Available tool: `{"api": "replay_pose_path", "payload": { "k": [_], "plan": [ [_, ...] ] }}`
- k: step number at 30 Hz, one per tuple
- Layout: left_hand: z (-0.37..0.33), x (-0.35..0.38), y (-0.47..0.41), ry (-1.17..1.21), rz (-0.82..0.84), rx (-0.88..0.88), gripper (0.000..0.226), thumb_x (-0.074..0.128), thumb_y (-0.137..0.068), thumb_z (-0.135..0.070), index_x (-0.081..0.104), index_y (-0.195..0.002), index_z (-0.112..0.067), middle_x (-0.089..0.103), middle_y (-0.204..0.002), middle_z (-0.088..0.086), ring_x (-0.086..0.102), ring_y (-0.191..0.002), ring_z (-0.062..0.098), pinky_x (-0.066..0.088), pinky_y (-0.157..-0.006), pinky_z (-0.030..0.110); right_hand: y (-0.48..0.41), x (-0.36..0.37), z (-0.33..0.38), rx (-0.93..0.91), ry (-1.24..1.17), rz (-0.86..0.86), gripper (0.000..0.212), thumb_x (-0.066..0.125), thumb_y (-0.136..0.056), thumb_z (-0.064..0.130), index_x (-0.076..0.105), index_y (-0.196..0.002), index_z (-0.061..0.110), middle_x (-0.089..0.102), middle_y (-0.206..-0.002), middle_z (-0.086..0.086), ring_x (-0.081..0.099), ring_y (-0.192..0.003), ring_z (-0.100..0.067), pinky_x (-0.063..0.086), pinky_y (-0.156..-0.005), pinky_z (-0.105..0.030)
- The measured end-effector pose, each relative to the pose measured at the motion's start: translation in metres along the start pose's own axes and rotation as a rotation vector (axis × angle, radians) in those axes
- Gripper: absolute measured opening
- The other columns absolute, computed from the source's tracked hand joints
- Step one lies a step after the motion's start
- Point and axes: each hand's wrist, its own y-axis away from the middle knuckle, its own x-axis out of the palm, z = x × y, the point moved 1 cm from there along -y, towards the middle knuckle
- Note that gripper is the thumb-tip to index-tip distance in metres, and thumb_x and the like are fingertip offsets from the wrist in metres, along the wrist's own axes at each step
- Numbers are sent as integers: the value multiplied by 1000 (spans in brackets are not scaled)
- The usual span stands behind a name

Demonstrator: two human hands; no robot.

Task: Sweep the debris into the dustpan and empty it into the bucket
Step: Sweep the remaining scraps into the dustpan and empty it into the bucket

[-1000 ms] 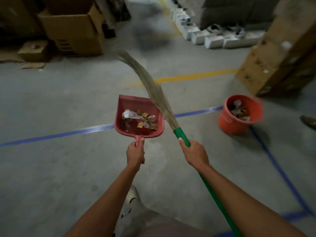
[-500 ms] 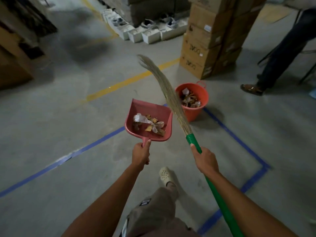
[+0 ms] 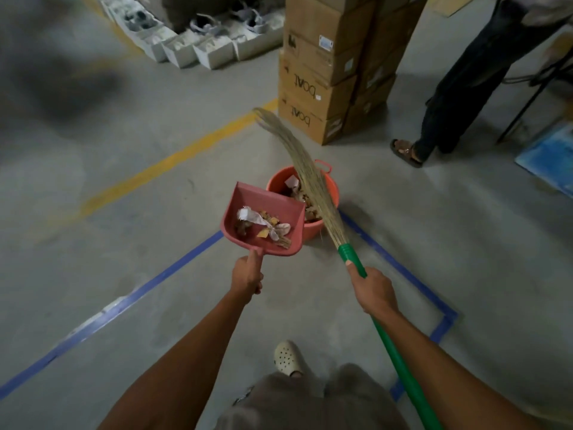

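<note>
The red dustpan (image 3: 269,200) is held above the floor, roughly level, with a small heap of debris (image 3: 263,225) (crumpled white paper and brown scraps) lying toward its near end. Its far right corner overlaps the near left rim of the orange bucket (image 3: 313,230), which stands on the concrete floor (image 3: 93,243) at a blue tape line (image 3: 173,268) and already holds similar scraps. The left hand (image 3: 247,276) grips the dustpan's short handle, fingers curled round it and thumb laid along the top. The right hand (image 3: 375,290) has its fingers wrapped round the green handle of the broom (image 3: 310,178), whose straw bristles cross over the bucket and point far and left. Farther off are a yellow floor line (image 3: 173,162), stacked cardboard boxes (image 3: 313,97) and, to the right, another person's leg (image 3: 459,88).
</note>
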Motion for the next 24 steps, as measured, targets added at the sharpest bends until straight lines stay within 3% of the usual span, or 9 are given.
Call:
{"api": "replay_pose_path", "payload": {
  "k": [3,8,13,18,20,22,24],
  "plan": [
    [-28,19,-35,15,4,-65,51,36,-102,-48,56,-100,-1,51,-69,13,46,-49,19,36,-42,23,-44,-11,14,17,7,8,68,35,-90,74,65,-88,13,67,-83,-9,64,-74,-28,50,-62,-33],
    [-65,56,-97,24,-3,-107,47,42,-98,-45,58,-92,-1,51,-66,13,46,-46,19,35,-40,22,-119,-18,31,41,10,41,62,40,-89,72,63,-94,15,66,-86,-9,64,-76,-28,51,-64,-35],
    [-100,104,-166,19,7,-110,42,50,-95,-47,53,-85,-7,47,-62,9,43,-44,16,33,-39,22,-201,-18,46,23,55,115,53,43,-95,62,62,-92,13,59,-76,-3,56,-66,-18,38,-53,-27],
    [-128,156,-236,-24,2,-57,50,43,-101,-54,54,-88,-7,43,-59,6,40,-44,15,32,-40,22,-281,-14,61,21,122,157,55,44,-95,62,66,-97,12,63,-81,-5,59,-69,-21,38,-53,-27],
    [-134,176,-264,-140,-27,27,63,37,-101,-60,55,-85,-2,44,-55,7,46,-43,20,38,-41,32,-306,-14,68,21,154,158,53,44,-94,62,65,-99,14,65,-84,-6,61,-74,-25,40,-56,-28],
    [-129,192,-293,-362,-31,96,76,22,-97,-61,58,-88,5,51,-65,16,58,-58,34,44,-53,44,-327,-15,74,3,220,161,52,43,-95,62,63,-102,15,62,-84,-5,61,-75,-25,42,-59,-30],
    [-118,205,-322,-535,-23,60,66,20,-95,-49,58,-106,3,60,-85,22,64,-79,41,48,-66,44,-346,-15,81,-23,306,168,51,41,-96,62,61,-104,16,60,-80,-2,61,-72,-22,43,-58,-29]
  ]
}}
